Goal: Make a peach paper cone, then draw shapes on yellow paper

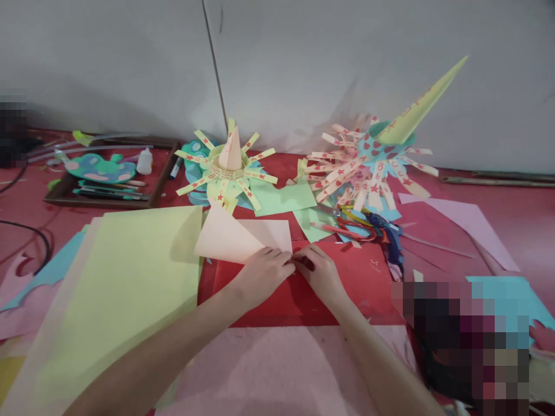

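Observation:
A pale peach sheet of paper [234, 237] is curled into a loose cone, its wide end up and to the left. My left hand [267, 268] is closed around the narrow end of this sheet. Right beside it, my right hand [319, 270] has its fingers bent in a pinch at the same end, touching my left fingertips. The very tip is hidden between the fingers. Red paper [355, 271] lies beneath both hands. Behind the cone stands a yellow paper crown [225, 172] with a peach cone in its middle.
Orange-handled scissors [358, 230] lie right of centre, near a taller blue paper crown [377, 144]. Large yellow sheets [134, 289] cover the left. A wooden tray [154, 190] holds a glue bottle [144, 161] and pens. At lower right is a blurred-out person. A grey wall [277, 69] closes the back.

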{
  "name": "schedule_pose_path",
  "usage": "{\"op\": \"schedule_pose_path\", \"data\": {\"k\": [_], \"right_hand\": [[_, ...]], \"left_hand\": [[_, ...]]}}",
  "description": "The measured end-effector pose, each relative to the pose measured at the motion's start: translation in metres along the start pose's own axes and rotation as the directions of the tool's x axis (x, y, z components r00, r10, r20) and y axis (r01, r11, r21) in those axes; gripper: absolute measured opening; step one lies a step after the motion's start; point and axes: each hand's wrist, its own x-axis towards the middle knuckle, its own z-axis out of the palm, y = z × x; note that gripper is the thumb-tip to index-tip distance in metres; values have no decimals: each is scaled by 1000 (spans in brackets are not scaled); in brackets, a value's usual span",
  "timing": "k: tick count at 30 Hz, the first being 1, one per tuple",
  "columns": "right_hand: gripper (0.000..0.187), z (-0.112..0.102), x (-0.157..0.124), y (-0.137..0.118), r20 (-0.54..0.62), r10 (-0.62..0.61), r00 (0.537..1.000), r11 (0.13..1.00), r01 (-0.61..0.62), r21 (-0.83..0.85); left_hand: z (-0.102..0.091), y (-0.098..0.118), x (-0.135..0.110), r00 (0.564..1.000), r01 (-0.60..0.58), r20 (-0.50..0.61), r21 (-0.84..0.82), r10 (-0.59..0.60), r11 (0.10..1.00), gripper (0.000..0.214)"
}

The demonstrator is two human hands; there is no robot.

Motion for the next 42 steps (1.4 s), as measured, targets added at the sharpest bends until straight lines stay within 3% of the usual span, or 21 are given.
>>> {"op": "schedule_pose_path", "data": {"k": [25,34,42], "right_hand": [[6,-1,2,-3,-7,1,1000,1000,-1,-5],[3,-25,-1,3,248,-68,966,987,28,160],[5,-20,-5,-4,227,-60,972,998,51,47]], "left_hand": [[0,-1,-1,998,-30,-46,24,31,999,14],[-1,-3,2,998,-51,-45,47,53,998,12],[2,-6,2,992,-88,-81,52,92,995,13]]}}
